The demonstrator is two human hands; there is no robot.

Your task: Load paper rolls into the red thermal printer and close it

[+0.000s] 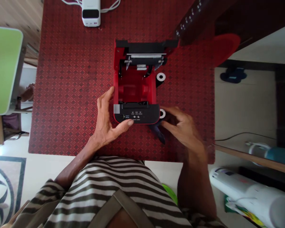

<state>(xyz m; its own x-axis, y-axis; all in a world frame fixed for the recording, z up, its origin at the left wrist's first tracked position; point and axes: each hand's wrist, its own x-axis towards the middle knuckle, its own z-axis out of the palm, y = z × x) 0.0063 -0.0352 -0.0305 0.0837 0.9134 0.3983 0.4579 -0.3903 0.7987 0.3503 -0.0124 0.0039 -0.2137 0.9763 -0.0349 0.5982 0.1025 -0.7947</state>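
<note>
A red and black thermal printer sits on the table with its lid raised. Its red paper bay shows no roll inside. My left hand grips the printer's near left corner, thumb on the black button panel and fingers along the side. At the printer's right front, my right hand has thumb and forefinger around a small white paper roll. Another white paper roll stands farther back, beside the printer's right wall. A dark blue pointed piece, whose kind I cannot make out, lies near the front right corner.
The table has a red patterned cover. At the back left is a white power bank with white cables. A dark object with white markings stands at the back right. A green-topped table is to the left.
</note>
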